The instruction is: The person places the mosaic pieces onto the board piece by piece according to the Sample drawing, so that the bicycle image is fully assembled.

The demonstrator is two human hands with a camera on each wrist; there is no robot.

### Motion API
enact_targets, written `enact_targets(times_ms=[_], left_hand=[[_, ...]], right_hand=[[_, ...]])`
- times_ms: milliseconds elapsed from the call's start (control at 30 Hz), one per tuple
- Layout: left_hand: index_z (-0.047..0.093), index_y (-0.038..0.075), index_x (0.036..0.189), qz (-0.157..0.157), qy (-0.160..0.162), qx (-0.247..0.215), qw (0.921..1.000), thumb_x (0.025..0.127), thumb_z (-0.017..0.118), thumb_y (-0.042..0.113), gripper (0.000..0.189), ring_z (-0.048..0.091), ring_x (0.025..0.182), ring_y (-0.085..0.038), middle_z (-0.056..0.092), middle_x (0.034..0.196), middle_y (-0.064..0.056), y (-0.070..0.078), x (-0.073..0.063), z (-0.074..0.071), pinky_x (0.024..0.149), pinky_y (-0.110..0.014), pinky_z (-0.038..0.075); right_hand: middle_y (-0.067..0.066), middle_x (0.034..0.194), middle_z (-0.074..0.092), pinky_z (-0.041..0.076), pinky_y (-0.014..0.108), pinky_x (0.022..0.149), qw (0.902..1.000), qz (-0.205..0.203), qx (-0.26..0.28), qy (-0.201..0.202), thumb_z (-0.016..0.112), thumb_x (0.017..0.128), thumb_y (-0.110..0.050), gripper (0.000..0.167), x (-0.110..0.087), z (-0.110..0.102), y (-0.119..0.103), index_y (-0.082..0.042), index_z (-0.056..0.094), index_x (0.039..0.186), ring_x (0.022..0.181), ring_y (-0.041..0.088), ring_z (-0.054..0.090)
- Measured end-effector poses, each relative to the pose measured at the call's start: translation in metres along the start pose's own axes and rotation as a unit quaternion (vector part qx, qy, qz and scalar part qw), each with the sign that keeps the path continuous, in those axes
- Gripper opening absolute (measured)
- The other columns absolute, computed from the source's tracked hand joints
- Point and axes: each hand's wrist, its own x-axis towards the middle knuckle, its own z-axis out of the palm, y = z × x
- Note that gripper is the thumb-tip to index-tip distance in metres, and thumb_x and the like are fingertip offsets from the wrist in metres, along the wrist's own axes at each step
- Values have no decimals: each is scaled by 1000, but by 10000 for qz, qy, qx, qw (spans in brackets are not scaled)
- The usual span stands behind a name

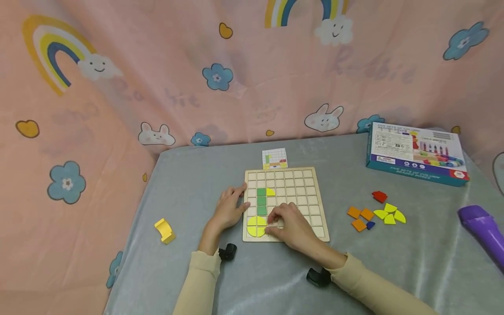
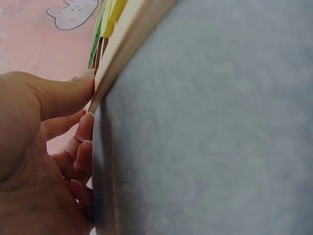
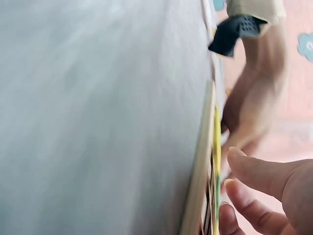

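A wooden grid board (image 1: pixel 293 183) lies on the table. My left hand (image 1: pixel 227 208) holds its left edge, thumb on top and fingertips against the side in the left wrist view. Three green squares (image 1: pixel 261 201) stand in a column on the board, with a yellow quarter-circle (image 1: pixel 270 192) beside the top one. Below them, yellow quarter-circle pieces (image 1: pixel 252 221) form a round shape. My right hand (image 1: pixel 293 227) is over the board beside that shape, thumb at its right side. Its thumb and fingers are bent and apart, with no piece visible between them.
A small pattern card (image 1: pixel 274 158) lies behind the board. To the right are orange squares (image 1: pixel 359 225), yellow pieces (image 1: pixel 389 219), red pieces (image 1: pixel 379 196) and a blue piece (image 1: pixel 370 225). Farther out are a box (image 1: pixel 417 153), a purple object (image 1: pixel 482 234) and a yellow block (image 1: pixel 165 231).
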Motion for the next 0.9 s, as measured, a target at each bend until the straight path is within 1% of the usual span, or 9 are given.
enact_targets(times_ms=[100,200,267,333,400,500,567,767,900], left_hand=[[43,12,164,18,21,-15,10000,107,66,22,62,44,136,-34,55,143,-15,0,0,0,114,-56,34],[43,12,164,26,26,-10,10000,107,66,22,62,44,135,-33,55,143,-15,0,0,0,114,-56,34],[43,13,164,16,15,-8,10000,107,66,22,62,43,135,-33,55,143,-14,0,0,0,114,-55,34],[43,13,164,7,13,-7,10000,107,66,23,63,43,135,-33,55,143,-14,0,0,1,113,-55,35],[42,13,164,0,11,-19,10000,107,65,23,63,44,134,-33,55,143,-14,0,0,1,113,-55,35],[42,13,164,-4,18,-31,10000,107,65,23,63,44,134,-33,55,144,-14,0,-1,0,113,-55,34],[42,13,164,2,1,-23,10000,107,65,23,63,44,133,-33,55,143,-14,1,-1,0,113,-55,35],[41,14,165,-6,-62,23,10000,107,65,23,63,44,133,-33,55,144,-14,0,0,1,112,-55,35],[41,14,165,-10,-41,28,10000,107,65,23,63,44,133,-33,54,145,-14,-1,0,2,113,-56,35]], right_hand=[[-2,93,65,43,33,82,9999,32,-32,143,91,83,-17,19,-6,-15,9,-17,74,89,90,14,46],[0,96,66,42,34,82,9992,7,-54,397,92,83,-17,20,-15,-33,22,-15,74,93,93,16,47],[4,101,67,43,36,83,9987,77,-50,495,91,85,-16,20,-21,-47,32,-13,75,96,97,20,49],[9,105,67,44,42,87,9981,163,-25,588,90,86,-16,20,-27,-60,43,-10,75,99,102,27,52],[15,113,67,45,49,92,9977,383,-88,549,87,89,-17,22,-33,-73,55,-7,74,104,109,33,53],[22,120,67,44,57,97,9959,573,-332,622,86,90,-18,28,-40,-91,73,-3,74,111,114,39,54],[24,122,66,44,56,96,9939,700,-505,692,86,90,-20,33,-45,-101,84,-2,74,114,115,40,53],[27,116,68,38,45,86,9883,737,-700,1139,88,88,-16,35,-58,-121,106,3,74,114,107,40,49],[27,113,70,36,44,85,9864,855,-785,1168,88,89,-16,37,-64,-127,114,4,73,116,105,40,49]])
